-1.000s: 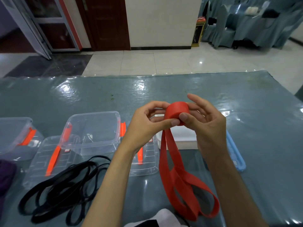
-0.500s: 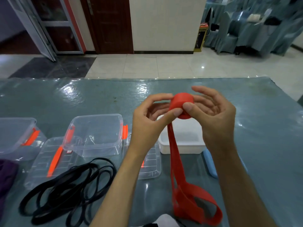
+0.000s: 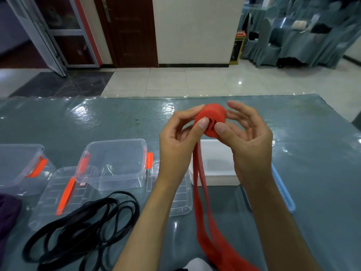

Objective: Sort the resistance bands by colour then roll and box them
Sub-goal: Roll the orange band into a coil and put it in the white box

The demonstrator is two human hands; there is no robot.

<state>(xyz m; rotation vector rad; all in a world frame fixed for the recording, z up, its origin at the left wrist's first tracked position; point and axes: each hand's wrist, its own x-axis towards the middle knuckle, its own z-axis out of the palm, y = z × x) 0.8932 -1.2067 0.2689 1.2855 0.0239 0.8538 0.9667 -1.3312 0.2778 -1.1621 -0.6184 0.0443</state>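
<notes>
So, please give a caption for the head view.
Both hands roll the red band above the table; black bands lie beside clear boxes.

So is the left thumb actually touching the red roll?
Touching. The head view shows the left hand with its thumb pressed flat on the near face of the red roll, no gap; the right hand presses beside it.

**Soft indoor light, glare on the bench cover**

The room is evenly but moderately lit. White patches of glare lie on the glossy bench [image 3: 82, 122] cover, and small bright spots reflect off the tiled floor [image 3: 239, 82]. Shadows are faint. The wide-angle lens bends the door frame [image 3: 48, 36] at the left edge. The hands [image 3: 248, 141] look slightly soft, and the far chairs [image 3: 293, 36] are hazy.
</notes>
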